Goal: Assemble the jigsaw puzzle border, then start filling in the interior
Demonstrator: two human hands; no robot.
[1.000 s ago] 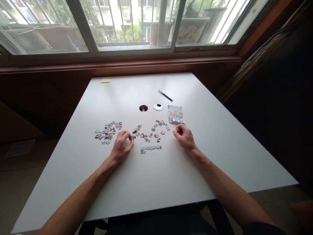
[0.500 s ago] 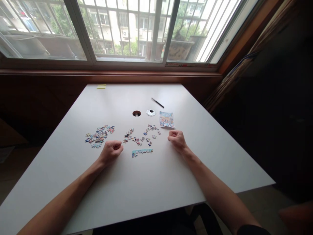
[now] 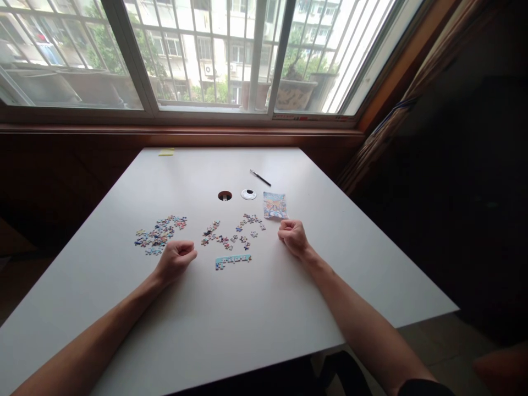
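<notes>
My left hand (image 3: 177, 259) rests on the table as a fist, just right of and below a loose heap of jigsaw pieces (image 3: 159, 235). Also curled into a fist, my right hand (image 3: 292, 236) lies just below a picture sheet (image 3: 274, 205) printed in blue and orange. Nothing shows in either fist. Between the hands is a joined strip of puzzle (image 3: 233, 260) with a light-blue edge. Above that strip are scattered jigsaw pieces (image 3: 223, 240) and a further small cluster of pieces (image 3: 251, 220).
A white table (image 3: 231, 319) stands against the window wall. Towards its back are a round cable hole (image 3: 225, 196), its loose cover (image 3: 248, 194), a black pen (image 3: 260, 177) and a yellow sticky note (image 3: 166, 152). A curtain (image 3: 383, 126) hangs at the right.
The view has shifted slightly, so the table and its things appear a little further left and lower. Both fists stay closed in about the same places on the table.
</notes>
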